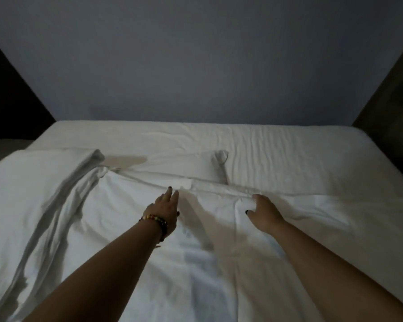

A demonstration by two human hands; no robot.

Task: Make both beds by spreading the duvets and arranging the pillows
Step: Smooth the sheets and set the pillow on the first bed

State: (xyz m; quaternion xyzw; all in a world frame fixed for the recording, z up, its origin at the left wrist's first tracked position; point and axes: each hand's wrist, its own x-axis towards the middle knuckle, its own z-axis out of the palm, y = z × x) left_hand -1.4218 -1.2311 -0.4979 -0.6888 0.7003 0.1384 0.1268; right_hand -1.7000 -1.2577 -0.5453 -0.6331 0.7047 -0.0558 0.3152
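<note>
— What do you have at the far left, taking the flat white pillow point(186, 167) as the mark?

— Left of that pillow I see the white, crumpled fabric duvet point(56, 205), its left part bunched into long folds that run toward me. Its top edge crosses just in front of the pillow and touches it. All of this lies on the white-sheeted mattress point(289, 147), which reaches a plain grey wall point(196, 66) behind the pillow.

— And the left hand?

— My left hand point(165, 212) is just in front of the pillow, slightly left of its middle, lying on the duvet near the top edge. The fingers point(170, 194) are straight and close together, pointing at the pillow, not curled round anything. A beaded multicoloured bracelet point(157, 220) sits at that wrist.

— The right one?

— My right hand point(264, 211) is in front of the pillow's right corner, also on the duvet at its top edge. The fingertips seem tucked into a ridge of cloth there, the thumb set apart toward the left. Whether they actually pinch the fold I cannot tell; the light is dim.

— Anything further right?

— Right of the pillow only bare wrinkled sheet, then a dark wooden panel point(393, 94) at the edge.
</note>
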